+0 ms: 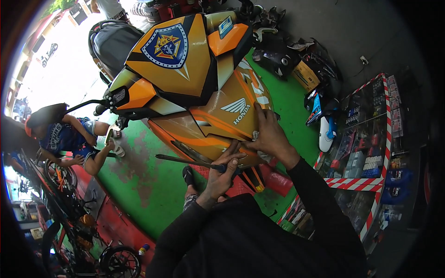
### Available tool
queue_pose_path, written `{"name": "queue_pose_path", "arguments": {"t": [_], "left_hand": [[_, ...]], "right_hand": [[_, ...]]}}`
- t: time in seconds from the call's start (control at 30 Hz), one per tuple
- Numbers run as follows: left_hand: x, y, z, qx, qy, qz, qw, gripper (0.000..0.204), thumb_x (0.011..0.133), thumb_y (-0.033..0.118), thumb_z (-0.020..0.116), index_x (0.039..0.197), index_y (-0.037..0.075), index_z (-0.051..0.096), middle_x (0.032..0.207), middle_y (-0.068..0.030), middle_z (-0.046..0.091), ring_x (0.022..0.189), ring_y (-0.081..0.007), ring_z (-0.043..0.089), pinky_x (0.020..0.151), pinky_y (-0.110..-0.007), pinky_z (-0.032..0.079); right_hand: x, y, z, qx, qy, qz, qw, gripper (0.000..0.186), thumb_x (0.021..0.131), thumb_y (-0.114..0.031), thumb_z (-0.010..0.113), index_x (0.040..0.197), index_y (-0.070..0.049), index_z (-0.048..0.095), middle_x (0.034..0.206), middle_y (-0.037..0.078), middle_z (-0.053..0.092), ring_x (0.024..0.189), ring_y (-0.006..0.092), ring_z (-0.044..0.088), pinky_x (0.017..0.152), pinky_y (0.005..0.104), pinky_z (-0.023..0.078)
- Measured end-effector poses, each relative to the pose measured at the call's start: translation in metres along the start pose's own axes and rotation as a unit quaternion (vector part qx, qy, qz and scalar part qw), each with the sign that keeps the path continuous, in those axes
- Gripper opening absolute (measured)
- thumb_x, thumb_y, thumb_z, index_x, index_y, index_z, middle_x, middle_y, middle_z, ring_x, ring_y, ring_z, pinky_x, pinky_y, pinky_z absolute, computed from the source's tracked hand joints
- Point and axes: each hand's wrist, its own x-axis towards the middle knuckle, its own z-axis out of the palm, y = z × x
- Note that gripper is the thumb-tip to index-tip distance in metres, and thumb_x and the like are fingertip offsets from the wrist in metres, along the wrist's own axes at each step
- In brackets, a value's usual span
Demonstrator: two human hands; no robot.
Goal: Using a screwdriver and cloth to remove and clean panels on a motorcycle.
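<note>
Here pinches the screwdriver [190, 161] sideways in left grip [220, 180], perhaps sparing the gold panel [220, 123], and spreads right grip [273, 139] there, likely for steadiness.

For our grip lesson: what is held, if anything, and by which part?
The left hand holds a screwdriver-like tool by its handle; whether the right hand grips the panel is unclear.

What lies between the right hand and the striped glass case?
Between the right hand and the case, the head view shows green floor, then a blue-and-white part.
</note>
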Motion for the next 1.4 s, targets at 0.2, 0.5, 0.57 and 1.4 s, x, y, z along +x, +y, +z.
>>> {"name": "queue_pose_path", "arguments": {"t": [0.2,0.5,0.57,1.4], "left_hand": [[0.0,0.001,-0.008,0.014,-0.026,0.012,0.999,0.034,0.103,0.024,0.052,0.124,0.0,0.064,0.155,-0.0217,0.033,0.144,-0.0316,0.032,0.115,-0.043,0.031],[0.001,-0.005,-0.015,0.022,-0.038,0.005,0.999,0.033,0.102,0.025,0.055,0.127,0.006,0.064,0.152,-0.0221,0.038,0.144,-0.0306,0.032,0.115,-0.043,0.03],[0.0,-0.005,-0.017,0.009,-0.035,0.005,0.999,0.033,0.102,0.026,0.055,0.127,0.006,0.064,0.152,-0.0221,0.038,0.144,-0.0301,0.032,0.114,-0.043,0.03],[-0.034,0.066,-0.018,0.175,0.018,-0.084,0.981,0.022,0.098,0.015,0.06,0.108,-0.002,0.068,0.085,-0.0059,0.062,0.079,-0.011,0.061,0.068,-0.024,0.049]], "right_hand": [[0.005,-0.005,0.002,-0.053,-0.025,-0.011,0.998,0.131,0.058,-0.046,0.088,0.15,0.008,0.011,0.127,0.035,0.039,0.125,0.0517,0.039,0.107,0.055,0.038],[0.007,-0.001,0.002,-0.087,-0.037,-0.01,0.995,0.131,0.058,-0.043,0.086,0.15,0.009,0.007,0.128,0.037,0.038,0.126,0.0562,0.036,0.107,0.0543,0.04],[0.002,-0.007,-0.01,-0.085,-0.049,0.002,0.995,0.13,0.058,-0.042,0.086,0.15,0.008,0.009,0.128,0.037,0.038,0.125,0.0557,0.037,0.106,0.0543,0.041],[-0.195,0.082,0.054,0.14,0.195,0.042,0.97,0.13,0.055,-0.045,0.089,0.153,-0.002,0.015,0.135,0.023,0.037,0.126,0.0401,0.043,0.105,0.0472,0.04]]}}
